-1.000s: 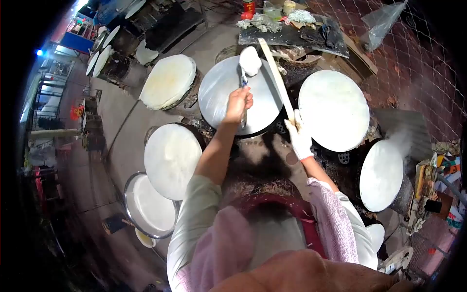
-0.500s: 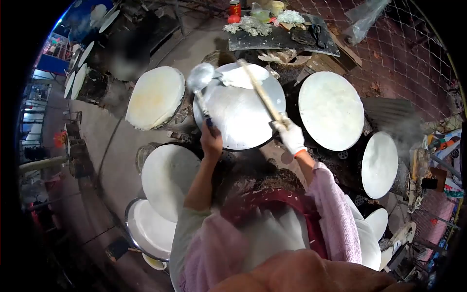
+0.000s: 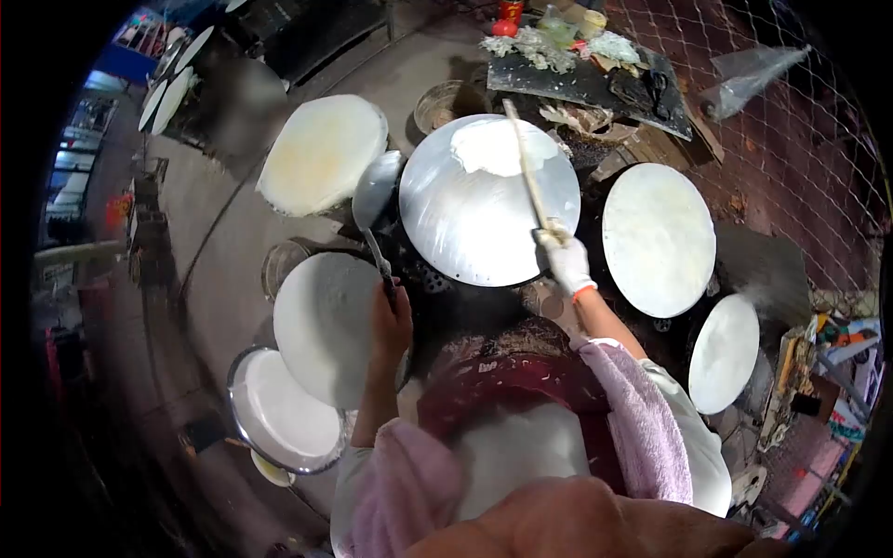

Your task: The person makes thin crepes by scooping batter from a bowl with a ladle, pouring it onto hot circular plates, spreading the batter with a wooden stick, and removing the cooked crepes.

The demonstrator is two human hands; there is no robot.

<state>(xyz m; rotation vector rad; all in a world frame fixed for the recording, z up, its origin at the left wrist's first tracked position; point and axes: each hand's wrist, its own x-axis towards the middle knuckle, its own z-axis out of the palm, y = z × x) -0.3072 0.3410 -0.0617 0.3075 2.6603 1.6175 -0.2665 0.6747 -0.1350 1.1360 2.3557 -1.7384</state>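
My left hand (image 3: 392, 321), bare, is closed around the dark handle of a metal ladle (image 3: 376, 192). The ladle's bowl hangs just left of a round metal griddle (image 3: 465, 237). In a white glove, my right hand (image 3: 566, 261) grips a long wooden stick (image 3: 530, 177) by its near end. The stick reaches over the griddle's right part, and its far end is beside a patch of white batter (image 3: 488, 149) on the far side of the griddle. Below my left hand is another round griddle covered in white (image 3: 326, 321).
A bowl of white batter (image 3: 284, 409) stands at lower left. More covered round griddles surround me: one upper left (image 3: 321, 153), two on the right (image 3: 660, 237) (image 3: 724, 353). A dark board (image 3: 577, 88) with scraps and a red can lies at the back, near wire mesh (image 3: 744, 167).
The ladle has moved left, off the griddle, leaving batter on it. My right hand and the stick have shifted slightly, with the stick now more upright. The whole view has turned a little.
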